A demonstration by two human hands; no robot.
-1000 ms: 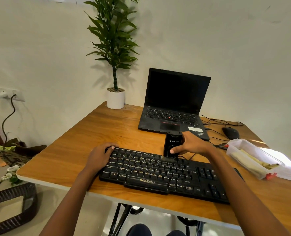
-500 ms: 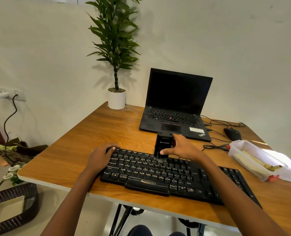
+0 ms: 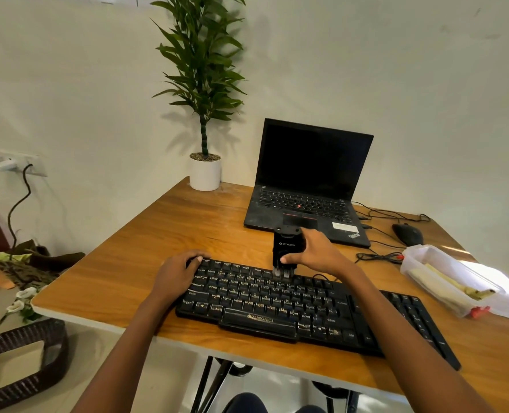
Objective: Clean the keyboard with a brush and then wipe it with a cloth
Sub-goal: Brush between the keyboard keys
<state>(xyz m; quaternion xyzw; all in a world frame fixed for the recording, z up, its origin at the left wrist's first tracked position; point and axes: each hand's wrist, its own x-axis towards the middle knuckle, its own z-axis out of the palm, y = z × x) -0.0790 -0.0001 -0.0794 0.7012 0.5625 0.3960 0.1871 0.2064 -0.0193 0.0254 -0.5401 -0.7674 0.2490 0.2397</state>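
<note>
The left hand point(image 3: 175, 275) lay over the far left corner of the keyboard point(image 3: 307, 311), its forearm reaching in from the near edge of the table point(image 3: 145, 251). The fingers were curled round that corner and the thumb lay along the top row of keys, gripping the board. The right hand point(image 3: 315, 254) reached further forward, wrist raised, and clasped the brush point(image 3: 286, 247) between the thumb on its near face and the fingers wrapped behind it. The brush was a black block held upright, with its pale bristles pointing down and touching the top key rows near the keyboard's middle. The keyboard itself lay flat along the near edge of the wooden table, slanted a little, with its right end nearer the camera. Counted: two hands, one brush, one keyboard. Beyond them stood one open laptop point(image 3: 309, 186) with a dark screen, one black mouse point(image 3: 407, 234) to its right with cables trailing, and one potted plant point(image 3: 204, 173) at the far corner. One clear plastic box point(image 3: 444, 278) sat at the right, holding something yellowish, possibly a cloth, though it was too blurred to tell. One dark woven basket point(image 3: 23, 368) lay on the floor at the left.
</note>
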